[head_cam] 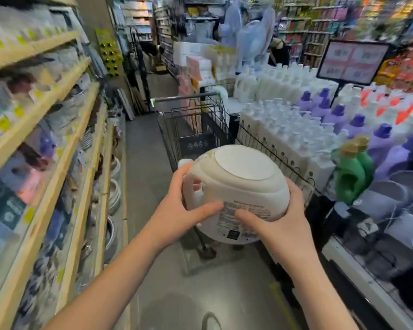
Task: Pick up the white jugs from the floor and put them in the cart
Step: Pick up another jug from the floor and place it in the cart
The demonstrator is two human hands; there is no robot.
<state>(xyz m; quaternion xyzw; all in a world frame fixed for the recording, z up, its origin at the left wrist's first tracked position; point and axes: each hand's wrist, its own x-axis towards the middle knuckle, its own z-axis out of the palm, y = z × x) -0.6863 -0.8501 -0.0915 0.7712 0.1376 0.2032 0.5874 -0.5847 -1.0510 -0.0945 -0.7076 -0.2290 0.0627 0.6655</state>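
You are in a shop, standing in one of its aisles. Left of your grip on the white jug [236, 186] run long wooden shelves [45, 45], packed with boxed goods and edged with small yellow price tags [3, 123]. Right of the grip, a low display holds rows of identical white bottles [284, 129], purple bottles [339, 115] and green bottles [351, 177], with a framed sign [353, 61] standing above them. Just beyond the grip a wire shopping cart [188, 108] stands on the grey floor [143, 163], and far past it more stocked shelves [296, 27] line further aisles.
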